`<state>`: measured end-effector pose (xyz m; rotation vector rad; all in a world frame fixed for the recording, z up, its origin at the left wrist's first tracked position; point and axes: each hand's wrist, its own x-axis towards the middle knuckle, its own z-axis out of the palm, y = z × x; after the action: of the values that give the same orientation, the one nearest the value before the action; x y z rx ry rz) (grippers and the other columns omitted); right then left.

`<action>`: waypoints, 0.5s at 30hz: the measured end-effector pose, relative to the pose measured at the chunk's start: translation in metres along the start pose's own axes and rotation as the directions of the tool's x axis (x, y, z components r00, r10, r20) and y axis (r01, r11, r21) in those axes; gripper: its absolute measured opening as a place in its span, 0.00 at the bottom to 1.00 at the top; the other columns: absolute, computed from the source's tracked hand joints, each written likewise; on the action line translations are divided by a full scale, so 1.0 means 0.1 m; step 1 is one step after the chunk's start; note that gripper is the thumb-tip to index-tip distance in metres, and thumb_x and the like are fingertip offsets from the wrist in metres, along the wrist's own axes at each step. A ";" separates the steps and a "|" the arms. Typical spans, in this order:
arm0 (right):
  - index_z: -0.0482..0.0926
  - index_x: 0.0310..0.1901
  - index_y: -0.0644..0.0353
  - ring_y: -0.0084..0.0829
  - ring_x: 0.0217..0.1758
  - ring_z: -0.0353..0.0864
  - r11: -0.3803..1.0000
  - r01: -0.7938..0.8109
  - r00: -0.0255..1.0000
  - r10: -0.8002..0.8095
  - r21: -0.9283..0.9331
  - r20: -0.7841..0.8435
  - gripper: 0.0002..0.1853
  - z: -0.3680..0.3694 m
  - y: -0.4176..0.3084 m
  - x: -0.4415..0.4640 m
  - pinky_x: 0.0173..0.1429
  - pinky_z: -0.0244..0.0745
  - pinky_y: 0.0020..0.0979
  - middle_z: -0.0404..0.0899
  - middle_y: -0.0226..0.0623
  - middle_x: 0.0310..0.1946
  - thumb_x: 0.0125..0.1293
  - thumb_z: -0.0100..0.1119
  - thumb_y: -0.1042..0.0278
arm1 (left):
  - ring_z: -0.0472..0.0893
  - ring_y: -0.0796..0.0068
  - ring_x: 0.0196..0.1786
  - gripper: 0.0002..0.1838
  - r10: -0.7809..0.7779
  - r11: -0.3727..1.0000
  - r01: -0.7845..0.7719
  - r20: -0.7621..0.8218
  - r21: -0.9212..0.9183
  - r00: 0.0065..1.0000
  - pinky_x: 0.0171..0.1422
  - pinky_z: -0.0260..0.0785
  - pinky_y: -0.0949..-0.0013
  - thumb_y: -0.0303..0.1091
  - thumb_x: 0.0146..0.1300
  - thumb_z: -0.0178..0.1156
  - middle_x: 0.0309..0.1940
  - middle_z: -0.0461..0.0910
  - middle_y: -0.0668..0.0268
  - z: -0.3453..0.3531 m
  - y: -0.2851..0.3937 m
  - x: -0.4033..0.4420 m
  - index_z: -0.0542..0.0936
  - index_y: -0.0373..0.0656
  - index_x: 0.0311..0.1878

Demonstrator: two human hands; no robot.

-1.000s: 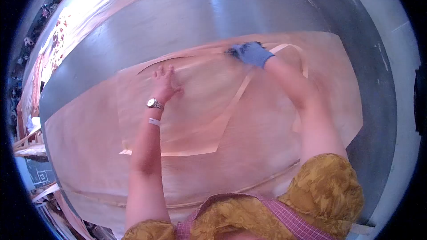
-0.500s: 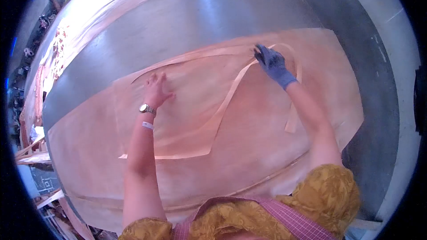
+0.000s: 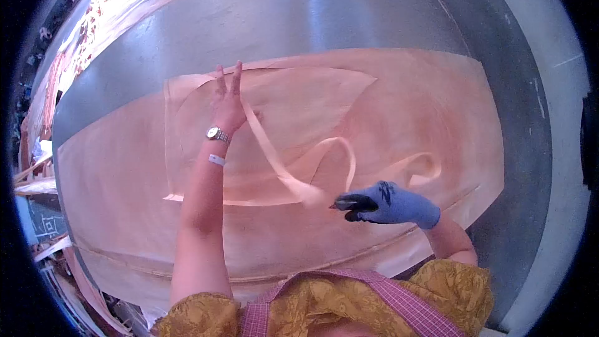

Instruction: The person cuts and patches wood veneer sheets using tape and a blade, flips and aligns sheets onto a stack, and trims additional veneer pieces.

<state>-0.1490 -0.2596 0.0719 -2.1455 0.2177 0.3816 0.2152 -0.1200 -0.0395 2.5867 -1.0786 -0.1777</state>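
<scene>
My bare left hand (image 3: 229, 103), with a watch at the wrist, lies near the far edge of a cut piece (image 3: 281, 100) of thin pinkish-tan sheet. Its fingers are stretched out, two of them spread apart. A long narrow strip (image 3: 268, 146) runs from beside this hand toward the right, its near end blurred. My right hand (image 3: 384, 205), in a blue glove with dark fingertips, is closed above the sheet at the near right. A small dark pointed tip sticks out from its fingers; what it belongs to is hidden. Another curled strip (image 3: 424, 165) lies just beyond the glove.
Beneath the pieces is a large pinkish-tan sheet (image 3: 125, 168) on a grey tabletop (image 3: 249, 19). Pale sheets (image 3: 125, 0) are heaped at the far left. Scraps (image 3: 93, 306) lie beyond the table's left edge.
My right hand has swung from the far edge toward me. The narrow strip has come loose and curled. My left hand has slid farther out and slightly right.
</scene>
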 end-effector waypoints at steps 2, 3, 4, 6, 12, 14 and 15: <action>0.78 0.56 0.56 0.42 0.43 0.85 0.961 0.055 0.995 -0.031 0.272 -0.090 0.17 -0.14 -0.15 0.37 0.52 0.77 0.38 0.84 0.45 0.44 0.67 0.56 0.64 | 0.60 0.43 0.73 0.64 0.000 1.000 0.001 0.029 -0.011 1.000 0.65 0.68 0.49 0.44 0.36 0.80 0.78 0.40 0.49 -0.02 -0.05 -0.01 0.49 0.74 0.76; 0.79 0.55 0.57 0.45 0.43 0.84 0.971 0.204 0.914 -0.144 0.122 -0.379 0.16 -0.13 0.12 0.75 0.52 0.77 0.39 0.84 0.46 0.42 0.69 0.55 0.62 | 0.62 0.44 0.71 0.58 0.039 0.999 -0.038 0.005 -0.027 0.999 0.63 0.69 0.49 0.43 0.40 0.78 0.78 0.41 0.51 0.05 -0.10 -0.02 0.54 0.73 0.74; 0.79 0.52 0.59 0.48 0.43 0.84 0.990 0.135 0.857 -0.140 -0.046 -0.496 0.15 -0.20 0.39 1.16 0.49 0.78 0.42 0.84 0.47 0.41 0.70 0.52 0.61 | 0.65 0.45 0.69 0.52 0.074 0.996 -0.074 -0.020 -0.038 0.997 0.62 0.70 0.49 0.43 0.45 0.76 0.78 0.42 0.53 0.13 -0.17 -0.03 0.59 0.72 0.73; 0.77 0.48 0.62 0.48 0.50 0.81 0.865 -0.243 0.817 -0.063 -0.440 -0.574 0.14 -0.29 0.60 1.79 0.55 0.74 0.45 0.81 0.48 0.46 0.72 0.51 0.59 | 0.68 0.47 0.67 0.36 0.071 0.992 -0.076 0.056 0.101 0.996 0.62 0.71 0.50 0.38 0.54 0.69 0.77 0.48 0.58 0.25 -0.30 0.01 0.68 0.67 0.67; 0.75 0.47 0.60 0.50 0.50 0.80 0.821 -0.327 0.868 0.064 -0.469 -0.493 0.18 -0.28 0.96 2.06 0.53 0.72 0.49 0.81 0.50 0.45 0.73 0.45 0.53 | 0.75 0.54 0.60 0.13 0.098 0.972 -0.136 -0.197 -0.191 0.976 0.64 0.68 0.56 0.23 0.64 0.54 0.58 0.77 0.55 -0.36 -0.59 -1.01 0.79 0.41 0.51; 0.75 0.47 0.60 0.51 0.49 0.80 0.827 -0.303 0.845 0.003 -0.473 -0.535 0.18 -0.24 1.16 2.14 0.54 0.72 0.49 0.81 0.51 0.44 0.73 0.44 0.52 | 0.75 0.55 0.62 0.13 0.044 0.985 -0.087 -0.268 -0.152 0.962 0.67 0.66 0.58 0.21 0.63 0.55 0.56 0.78 0.55 -0.59 -0.96 -1.92 0.80 0.38 0.51; 0.75 0.48 0.60 0.51 0.49 0.80 0.830 -0.294 0.831 -0.023 -0.474 -0.556 0.19 -0.21 1.26 2.16 0.54 0.72 0.50 0.81 0.51 0.44 0.73 0.43 0.52 | 0.76 0.55 0.61 0.15 -0.025 0.993 -0.015 -0.327 -0.117 0.945 0.66 0.68 0.58 0.21 0.64 0.54 0.57 0.78 0.54 -0.60 -1.24 -2.48 0.79 0.37 0.54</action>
<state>0.0204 -0.3507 -0.0893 -2.7850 0.6665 -0.1288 0.1377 0.1529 -0.0294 2.4017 -0.9094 0.1793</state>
